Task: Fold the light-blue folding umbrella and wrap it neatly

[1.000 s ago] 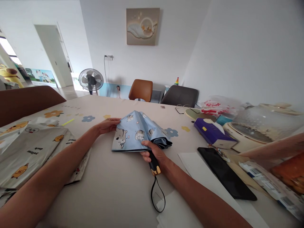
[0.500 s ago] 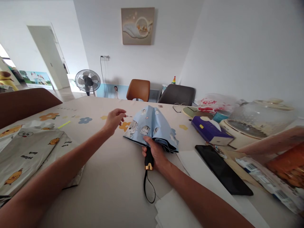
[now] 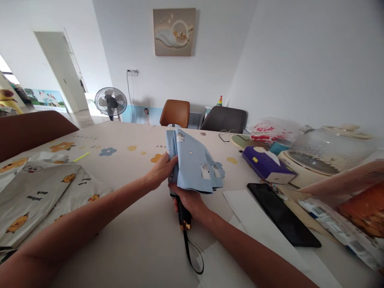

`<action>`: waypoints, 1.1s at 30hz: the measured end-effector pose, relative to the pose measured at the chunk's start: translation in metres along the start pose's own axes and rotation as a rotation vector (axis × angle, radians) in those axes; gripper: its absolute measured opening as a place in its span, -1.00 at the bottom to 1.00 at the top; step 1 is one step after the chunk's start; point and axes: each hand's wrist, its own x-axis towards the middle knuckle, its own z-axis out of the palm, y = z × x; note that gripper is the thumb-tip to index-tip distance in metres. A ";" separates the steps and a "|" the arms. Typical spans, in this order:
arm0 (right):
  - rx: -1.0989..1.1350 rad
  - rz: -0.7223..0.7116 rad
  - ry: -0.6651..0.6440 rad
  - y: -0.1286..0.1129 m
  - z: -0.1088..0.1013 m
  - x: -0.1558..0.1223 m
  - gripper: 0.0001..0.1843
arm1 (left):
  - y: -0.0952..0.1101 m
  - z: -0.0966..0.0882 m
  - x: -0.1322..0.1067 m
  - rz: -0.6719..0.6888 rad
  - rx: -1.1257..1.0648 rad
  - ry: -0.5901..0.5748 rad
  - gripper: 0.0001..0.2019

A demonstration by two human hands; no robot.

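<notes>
A light blue folding umbrella [image 3: 195,164] with small animal prints is in both my hands above the table, its canopy collapsed into loose folds. My right hand [image 3: 188,200] is wrapped round the top of its black handle, partly covered by the fabric. Gold trim rings the handle's lower end, and a black wrist strap [image 3: 187,252] hangs from it. On the canopy's left side, my left hand [image 3: 164,168] is closed on the folds, thumb on top; its other fingers are mostly hidden.
To the left lies a pale duck-print cloth [image 3: 39,192]. White papers [image 3: 255,216], a black phone [image 3: 282,214], a purple tissue box [image 3: 267,165] and a cooking pot with a clear lid [image 3: 333,148] are on the right. Eyeglasses [image 3: 229,134] rest near the far edge.
My left hand has moved right and closed on the canopy's left folds. The umbrella has turned, its folds gathered on the left, and its handle has shifted slightly down.
</notes>
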 end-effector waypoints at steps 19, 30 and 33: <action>0.122 0.139 -0.405 -0.004 -0.002 -0.008 -0.77 | 0.015 -0.031 0.024 -0.201 -0.564 0.154 -0.69; 0.319 -0.074 -0.589 -0.007 -0.004 -0.010 -0.58 | 0.016 -0.029 0.021 -0.092 -0.547 0.191 -0.68; 0.396 -0.119 -0.527 -0.005 -0.002 -0.011 -0.62 | 0.017 -0.028 0.020 -0.095 -0.551 0.179 -0.68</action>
